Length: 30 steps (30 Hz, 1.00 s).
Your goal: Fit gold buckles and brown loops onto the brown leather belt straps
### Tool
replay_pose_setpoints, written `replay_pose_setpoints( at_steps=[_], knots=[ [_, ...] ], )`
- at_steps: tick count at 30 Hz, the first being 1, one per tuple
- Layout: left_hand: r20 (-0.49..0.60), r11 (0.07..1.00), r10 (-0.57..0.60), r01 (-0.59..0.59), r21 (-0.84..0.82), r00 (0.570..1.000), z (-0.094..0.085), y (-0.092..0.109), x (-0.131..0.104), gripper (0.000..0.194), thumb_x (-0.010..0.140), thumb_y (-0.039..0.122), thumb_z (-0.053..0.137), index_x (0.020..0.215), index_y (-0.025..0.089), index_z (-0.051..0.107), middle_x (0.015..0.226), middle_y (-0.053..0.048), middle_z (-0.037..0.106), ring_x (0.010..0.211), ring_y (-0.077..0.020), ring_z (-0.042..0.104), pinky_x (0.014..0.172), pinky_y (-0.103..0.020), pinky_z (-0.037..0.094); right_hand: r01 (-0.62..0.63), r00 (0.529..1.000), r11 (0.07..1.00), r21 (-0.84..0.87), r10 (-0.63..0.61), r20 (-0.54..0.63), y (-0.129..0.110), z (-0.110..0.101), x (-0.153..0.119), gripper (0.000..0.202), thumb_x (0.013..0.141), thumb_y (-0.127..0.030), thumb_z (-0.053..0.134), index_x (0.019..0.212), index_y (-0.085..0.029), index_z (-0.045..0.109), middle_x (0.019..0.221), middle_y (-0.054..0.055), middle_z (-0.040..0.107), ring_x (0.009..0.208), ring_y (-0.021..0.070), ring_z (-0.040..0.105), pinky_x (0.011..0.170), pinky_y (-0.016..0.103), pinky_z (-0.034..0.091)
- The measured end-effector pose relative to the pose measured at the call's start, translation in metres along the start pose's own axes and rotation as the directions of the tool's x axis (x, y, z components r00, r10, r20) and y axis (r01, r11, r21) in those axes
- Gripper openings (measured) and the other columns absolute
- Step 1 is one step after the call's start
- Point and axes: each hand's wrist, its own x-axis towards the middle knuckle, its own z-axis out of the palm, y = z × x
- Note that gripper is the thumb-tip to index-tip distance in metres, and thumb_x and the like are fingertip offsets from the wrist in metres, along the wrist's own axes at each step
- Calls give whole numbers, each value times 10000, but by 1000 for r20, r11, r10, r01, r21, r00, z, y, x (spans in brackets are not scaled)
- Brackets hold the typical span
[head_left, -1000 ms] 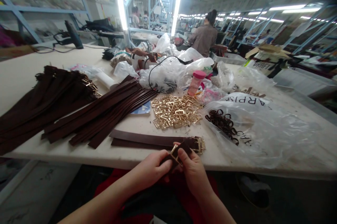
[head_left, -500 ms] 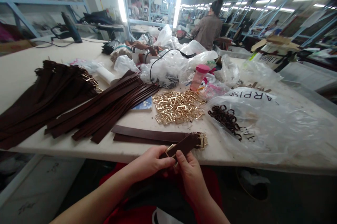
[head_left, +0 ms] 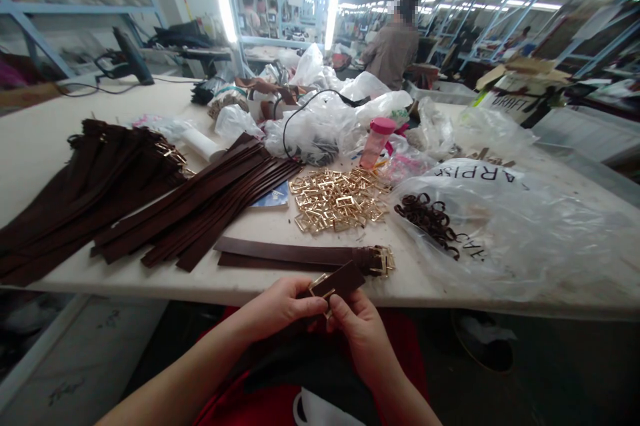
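At the table's front edge, my left hand [head_left: 289,306] is closed on a gold rectangular buckle [head_left: 319,285]. A dark brown leather strap [head_left: 345,281] passes at the buckle, its squared end pointing up and right. My right hand [head_left: 361,325] pinches the strap beside the buckle, thumb on the near edge. The fingertips below are partly hidden. Just beyond my hands, brown straps with gold buckles [head_left: 384,261] at their right end lie flat. Behind them is a heap of loose gold buckles [head_left: 344,201].
Brown straps [head_left: 200,203] fan out at left, with a buckled bundle [head_left: 95,186] farther left. A clear plastic bag [head_left: 530,239] at right bears small brown leather loops [head_left: 431,219]. A pink-lidded jar [head_left: 376,143] stands before crumpled plastic bags. Beyond, a person [head_left: 393,46] faces away.
The strap's free end has drawn back toward my hands, so less of it sticks out past the buckle. Both hands keep their hold, and the view has shifted slightly.
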Motion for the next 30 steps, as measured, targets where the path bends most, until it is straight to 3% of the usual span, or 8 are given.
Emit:
replay_pose_setpoints(
  at_steps=[6, 11, 14, 20, 24, 27, 30],
  knots=[
    [-60, 996, -73, 76, 48, 996, -3, -7, -2, 295, 756, 414, 552, 772, 126, 616, 716, -17, 616, 575, -101, 487, 529, -194, 375, 22, 999, 999, -39, -23, -34, 0, 0, -2, 268, 728, -374, 638, 912, -186, 587, 723, 2, 610, 501, 82, 464, 491, 216, 400],
    [-109, 989, -133, 139, 55, 985, -4, -11, -2, 367, 717, 482, 577, 752, 119, 620, 641, -2, 596, 533, -97, 464, 494, -185, 348, 139, 988, 968, -207, -149, -34, 4, -2, -6, 229, 747, -358, 623, 895, -188, 584, 645, -16, 587, 541, 106, 505, 523, 223, 415],
    [-92, 988, -136, 142, 56, 986, -4, -9, -3, 376, 723, 487, 566, 751, 117, 623, 662, -6, 595, 545, -98, 460, 502, -186, 348, 149, 987, 960, -239, -157, -16, 5, -2, -7, 216, 766, -357, 600, 894, -183, 583, 664, -7, 593, 561, 112, 515, 535, 228, 422],
    [2, 992, -33, 32, 120, 999, -2, -1, -9, 299, 780, 418, 520, 823, 138, 618, 789, -21, 607, 674, -120, 496, 632, -205, 402, 112, 993, 966, -234, -119, -19, 6, -1, -5, 248, 777, -391, 575, 892, -172, 597, 686, 11, 604, 551, 112, 507, 542, 238, 429],
    [-27, 992, -65, 68, 104, 998, -2, -5, -9, 322, 776, 436, 520, 821, 132, 620, 782, -26, 604, 664, -123, 497, 596, -198, 396, 131, 990, 961, -243, -139, -16, 4, -2, -7, 243, 783, -389, 567, 905, -183, 606, 711, 14, 613, 579, 125, 527, 562, 244, 438],
    [-35, 991, -102, 104, 80, 994, -3, -9, -8, 320, 765, 435, 538, 824, 133, 626, 734, -10, 593, 602, -104, 468, 549, -187, 366, 164, 985, 948, -273, -174, -15, 2, -4, -8, 254, 802, -409, 531, 905, -192, 614, 804, 38, 636, 706, 168, 574, 636, 267, 457],
    [-35, 992, -109, 111, 57, 993, -2, -11, -7, 306, 758, 420, 554, 824, 130, 625, 715, 1, 586, 585, -95, 453, 537, -182, 344, 136, 985, 961, -242, -157, -69, 6, -4, -7, 295, 815, -435, 499, 927, -183, 602, 847, 54, 643, 763, 189, 589, 681, 290, 466]
  ],
)
